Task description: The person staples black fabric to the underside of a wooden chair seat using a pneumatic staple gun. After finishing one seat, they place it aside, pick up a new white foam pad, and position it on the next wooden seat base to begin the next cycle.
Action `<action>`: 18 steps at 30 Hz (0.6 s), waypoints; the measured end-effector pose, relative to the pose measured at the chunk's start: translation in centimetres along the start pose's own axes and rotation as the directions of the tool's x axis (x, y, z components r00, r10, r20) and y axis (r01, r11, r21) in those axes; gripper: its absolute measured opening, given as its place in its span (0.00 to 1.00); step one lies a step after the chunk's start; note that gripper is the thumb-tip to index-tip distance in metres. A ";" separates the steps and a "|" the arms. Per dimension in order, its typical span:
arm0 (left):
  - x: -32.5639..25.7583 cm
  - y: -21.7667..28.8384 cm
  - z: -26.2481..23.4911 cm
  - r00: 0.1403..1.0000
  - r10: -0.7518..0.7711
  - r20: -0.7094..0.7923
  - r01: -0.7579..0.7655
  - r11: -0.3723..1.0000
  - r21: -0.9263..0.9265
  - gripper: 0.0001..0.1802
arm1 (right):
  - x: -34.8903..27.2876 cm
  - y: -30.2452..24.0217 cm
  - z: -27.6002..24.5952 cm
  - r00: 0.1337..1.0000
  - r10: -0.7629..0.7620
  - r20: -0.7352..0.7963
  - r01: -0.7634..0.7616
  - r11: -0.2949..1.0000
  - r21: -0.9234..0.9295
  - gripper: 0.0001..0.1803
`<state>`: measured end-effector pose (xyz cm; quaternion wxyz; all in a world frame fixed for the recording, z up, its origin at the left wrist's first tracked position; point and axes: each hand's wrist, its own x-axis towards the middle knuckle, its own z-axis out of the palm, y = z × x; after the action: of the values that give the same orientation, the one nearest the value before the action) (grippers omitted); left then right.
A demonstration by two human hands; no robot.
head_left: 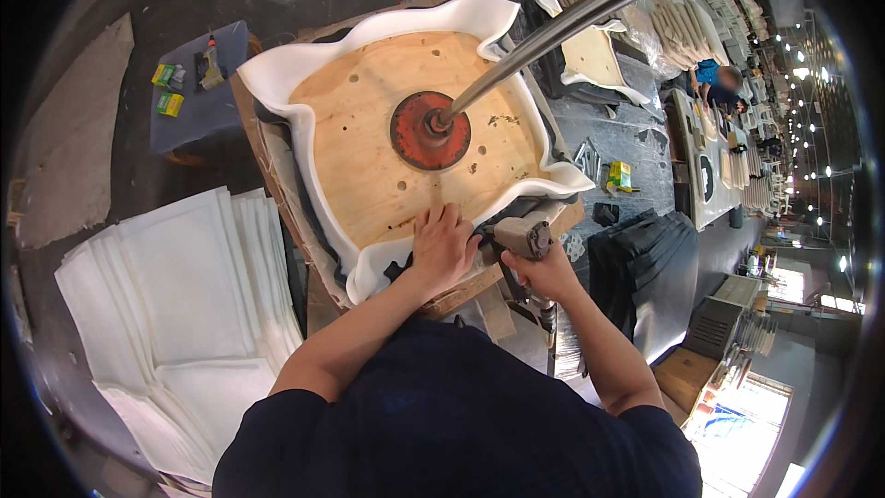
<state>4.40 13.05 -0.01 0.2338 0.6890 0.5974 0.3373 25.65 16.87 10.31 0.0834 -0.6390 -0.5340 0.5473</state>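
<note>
A round-edged plywood panel (pixel 359 175) lies in front of me, with white foam padding (pixel 307 152) turned up around its rim and dark cover material under it. A red round plate (pixel 406 134) presses on the panel's middle, at the end of a slanting metal rod (pixel 562 28). My left hand (pixel 441 254) is closed over the padding at the near edge, fingertips by the wood. My right hand (pixel 546 272) grips a staple gun (pixel 524 236) just right of it. The gun's nose is close to the near edge; whether it touches is hard to tell.
White sheets (pixel 175 286) are stacked at the left. A small blue-grey table (pixel 184 129) holds a tool and small boxes. To the right are another padded panel (pixel 590 57), dark cloth (pixel 645 263) and a small yellow-green box (pixel 619 175). Another person (pixel 714 78) stands farther off.
</note>
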 end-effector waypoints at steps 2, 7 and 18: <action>0.1 -0.1 0.0 1.000 -0.025 0.011 0.025 0.999 -0.031 0.10 | 0.1 -0.5 0.0 1.000 0.018 0.021 -0.017 0.999 -0.040 0.20; 0.1 -0.3 0.5 0.998 -0.062 0.000 0.061 0.996 -0.071 0.08 | 0.4 -1.5 0.2 0.998 0.062 0.025 -0.059 0.994 -0.096 0.20; 0.2 -0.7 0.1 1.000 -0.021 0.016 0.023 0.996 -0.083 0.09 | 1.3 -2.0 1.4 0.998 0.059 -0.030 -0.063 0.985 -0.159 0.21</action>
<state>4.05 13.38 -0.59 0.2705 0.6747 0.5886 0.3538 23.11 18.05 10.31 0.0215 -0.6665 -0.5553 0.4970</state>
